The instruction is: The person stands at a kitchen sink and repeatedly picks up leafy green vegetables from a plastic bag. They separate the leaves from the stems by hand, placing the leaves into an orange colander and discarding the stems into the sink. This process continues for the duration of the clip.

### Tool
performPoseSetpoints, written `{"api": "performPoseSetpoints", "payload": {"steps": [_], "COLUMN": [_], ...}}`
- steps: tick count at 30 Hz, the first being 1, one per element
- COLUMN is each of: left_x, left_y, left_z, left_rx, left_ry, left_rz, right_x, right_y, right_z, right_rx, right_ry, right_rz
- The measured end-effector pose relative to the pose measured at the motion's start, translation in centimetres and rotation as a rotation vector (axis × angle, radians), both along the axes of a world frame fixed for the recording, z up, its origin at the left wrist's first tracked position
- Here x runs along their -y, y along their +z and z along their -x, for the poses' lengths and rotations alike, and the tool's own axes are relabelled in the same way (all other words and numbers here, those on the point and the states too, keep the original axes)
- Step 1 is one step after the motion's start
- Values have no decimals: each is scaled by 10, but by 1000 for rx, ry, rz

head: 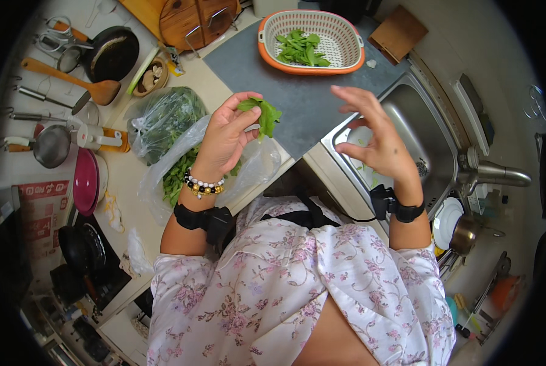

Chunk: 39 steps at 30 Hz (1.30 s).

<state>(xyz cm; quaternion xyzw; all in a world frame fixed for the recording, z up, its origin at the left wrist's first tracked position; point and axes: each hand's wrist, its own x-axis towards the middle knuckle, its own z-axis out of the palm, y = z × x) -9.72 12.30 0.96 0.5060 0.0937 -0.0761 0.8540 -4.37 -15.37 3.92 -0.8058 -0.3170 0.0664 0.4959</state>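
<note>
Between thumb and fingers, my left hand (231, 130) pinches a small sprig of leafy greens (266, 116) above the counter's front corner. My right hand (373, 135) is raised over the near corner of the sink, fingers apart and holding nothing. Under my left forearm lies an opened clear plastic bag (250, 169) with more leafy greens (174, 180) in it. A second, knotted plastic bag of greens (167, 119) rests behind it. Farther back, an orange and white colander basket (266, 45) holds a small heap of picked leaves (300, 48).
To the right, the stainless steel sink (403, 114) has a faucet (497, 174) and a plate (449, 222) beside it. A small basket with garlic (151, 78), a magenta bowl (86, 183) and a black pan (78, 247) stand to the left. Utensils hang on the wall, including a wooden spatula (103, 91).
</note>
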Motion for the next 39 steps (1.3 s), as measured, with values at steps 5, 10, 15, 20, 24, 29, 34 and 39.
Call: {"api": "performPoseSetpoints", "payload": {"steps": [5,10,15,20,24,29,34,39], "left_x": [69,106,133,152,159,177,209,197], "left_y": [19,21,17,11,6,5,-4,-10], "left_z": [-39,-52,-62,-69,-74,-78,-84,-92], "left_rx": [77,33,-18,-28,-31,50,319,97], "left_ry": [-201,-286,-383,-421,-419,-371,-405,-351], "left_rz": [26,24,31,-11,14,-100,-298,-148], "right_x": [-21,22,58,82,98,107,107,121], "right_y": [7,-7,-21,-27,-28,-32,-43,-50], "right_z": [-1,-1,-3,4,6,3,-2,-7], "right_rx": [210,-420,-726,-732,-718,-789,-873,-904], "right_ry": [-39,-164,-282,-329,-351,-386,-305,-320], "right_rz": [-99,-653,-895,-906,-935,-932,-1084,-1048]}}
